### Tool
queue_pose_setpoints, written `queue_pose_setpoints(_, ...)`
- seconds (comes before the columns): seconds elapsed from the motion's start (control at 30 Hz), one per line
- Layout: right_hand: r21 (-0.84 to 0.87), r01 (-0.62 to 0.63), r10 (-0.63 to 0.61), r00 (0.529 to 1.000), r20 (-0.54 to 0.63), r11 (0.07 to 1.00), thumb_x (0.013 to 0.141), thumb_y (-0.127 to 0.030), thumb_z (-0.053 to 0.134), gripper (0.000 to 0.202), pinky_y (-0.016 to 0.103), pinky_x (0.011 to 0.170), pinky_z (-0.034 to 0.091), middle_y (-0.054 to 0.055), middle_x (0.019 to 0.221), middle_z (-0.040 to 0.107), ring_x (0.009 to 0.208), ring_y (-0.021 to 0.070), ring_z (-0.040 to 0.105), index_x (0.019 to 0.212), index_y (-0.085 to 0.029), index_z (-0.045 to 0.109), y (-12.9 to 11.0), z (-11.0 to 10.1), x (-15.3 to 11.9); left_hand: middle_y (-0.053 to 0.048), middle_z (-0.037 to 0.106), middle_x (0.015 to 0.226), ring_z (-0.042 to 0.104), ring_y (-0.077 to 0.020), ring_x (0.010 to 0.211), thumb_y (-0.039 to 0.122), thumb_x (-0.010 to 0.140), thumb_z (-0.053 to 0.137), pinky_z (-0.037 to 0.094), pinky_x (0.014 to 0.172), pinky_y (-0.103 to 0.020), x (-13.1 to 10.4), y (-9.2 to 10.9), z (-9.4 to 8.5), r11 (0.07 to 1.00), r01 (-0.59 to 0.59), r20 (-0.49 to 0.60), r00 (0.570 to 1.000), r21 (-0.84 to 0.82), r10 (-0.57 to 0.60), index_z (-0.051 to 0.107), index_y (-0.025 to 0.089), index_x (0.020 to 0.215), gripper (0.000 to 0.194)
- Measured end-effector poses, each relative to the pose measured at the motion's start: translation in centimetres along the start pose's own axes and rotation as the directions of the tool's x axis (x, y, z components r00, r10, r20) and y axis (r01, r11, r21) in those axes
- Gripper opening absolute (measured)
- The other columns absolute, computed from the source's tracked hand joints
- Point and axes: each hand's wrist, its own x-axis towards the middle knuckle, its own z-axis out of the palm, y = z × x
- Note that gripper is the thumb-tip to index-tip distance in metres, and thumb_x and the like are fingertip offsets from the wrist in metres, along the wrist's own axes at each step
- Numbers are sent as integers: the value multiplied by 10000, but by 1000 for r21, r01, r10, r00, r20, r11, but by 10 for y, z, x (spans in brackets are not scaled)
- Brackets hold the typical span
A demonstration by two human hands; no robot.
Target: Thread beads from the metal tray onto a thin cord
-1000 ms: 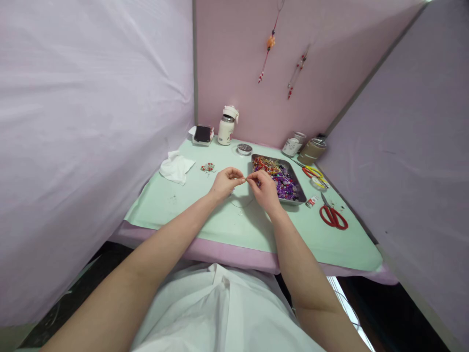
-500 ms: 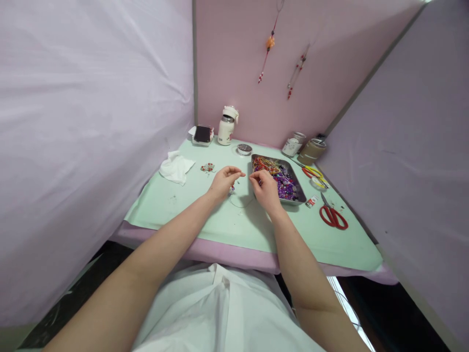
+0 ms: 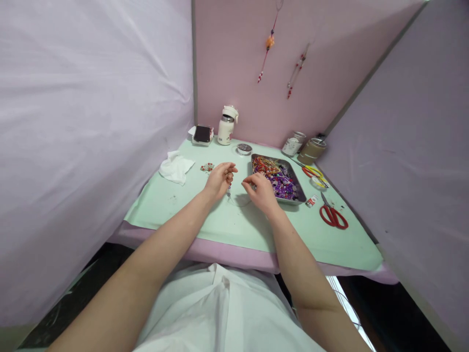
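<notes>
My left hand [image 3: 221,180] is over the middle of the green-covered table, its fingers curled together; what they hold is too small to make out. A small string of beads [image 3: 229,191] hangs just below its fingers, with a thin cord [image 3: 240,204] curving from there toward the right. My right hand [image 3: 258,189] has its thumb and fingertips pinched close together, with something too fine to tell between them. It is beside the left edge of a metal tray [image 3: 301,194] of purple, red and orange beads and threads.
Red-handled scissors [image 3: 333,217], yellow-and-red-handled tools [image 3: 313,171] and two jars [image 3: 311,150] are on the right. A white bottle [image 3: 226,128], a round container [image 3: 244,149] and a dark-topped box [image 3: 202,135] stand behind. White tissue [image 3: 176,167] and a red bead cluster [image 3: 207,167] lie left.
Both hands have shifted slightly left, the right one also a little down. The fingers of my left hand are more curled, and the hanging beads and cord have moved a little left.
</notes>
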Motion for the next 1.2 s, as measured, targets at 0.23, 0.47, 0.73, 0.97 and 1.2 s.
queue_pose_setpoints(0.23, -189, 98, -50, 968, 244, 977, 849, -394, 552, 216, 340, 801, 269, 62, 923, 631, 906, 203, 538, 870, -207, 660, -27, 12, -8, -11, 583, 634, 402, -39, 472, 235, 730, 599, 279, 467, -208, 1, 1, -1, 998, 22, 8, 1000, -63, -22, 593, 129, 748, 108)
queue_pose_setpoints(0.47, -131, 75, -34, 957, 287, 989, 835, -172, 475, 175, 314, 755, 260, 50, 851, 638, 813, 161, 545, 752, -180, 628, -30, 16, -9, -5, 569, 632, 396, -42, 478, 248, 712, 596, 269, 467, -213, 0, 4, 1, 999, 23, -24, 999, -43, -24, 585, 138, 737, 113)
queue_pose_setpoints(0.73, 380, -143, 54, 970, 235, 914, 788, -261, 506, 126, 254, 653, 356, -8, 702, 581, 663, 121, 496, 698, -184, 550, -28, 1, -4, -12, 562, 622, 402, -45, 483, 259, 714, 587, 276, 473, -209, 2, 3, -1, 998, 7, -59, 998, -58, -11, 586, 132, 717, 127)
queue_pose_setpoints(0.97, 620, -352, 177, 928, 327, 701, 784, -362, 548, 185, 237, 537, 308, -31, 631, 519, 553, 89, 394, 719, -189, 552, -24, -20, -1, -8, 542, 610, 395, -57, 485, 282, 693, 577, 291, 490, -215, 4, 2, -3, 1000, 0, -136, 991, 4, 1, 582, 150, 680, 133)
queue_pose_setpoints(1.2, 658, -460, 285, 887, 363, 596, 751, -404, 593, 227, 235, 494, 274, -34, 594, 513, 494, 73, 350, 696, -189, 548, -17, -16, 1, -62, 639, 1077, 561, -198, 1000, 292, 737, 538, 404, 869, -333, 3, -4, -8, 785, -125, -96, 969, 606, 229, 629, 198, 732, 131)
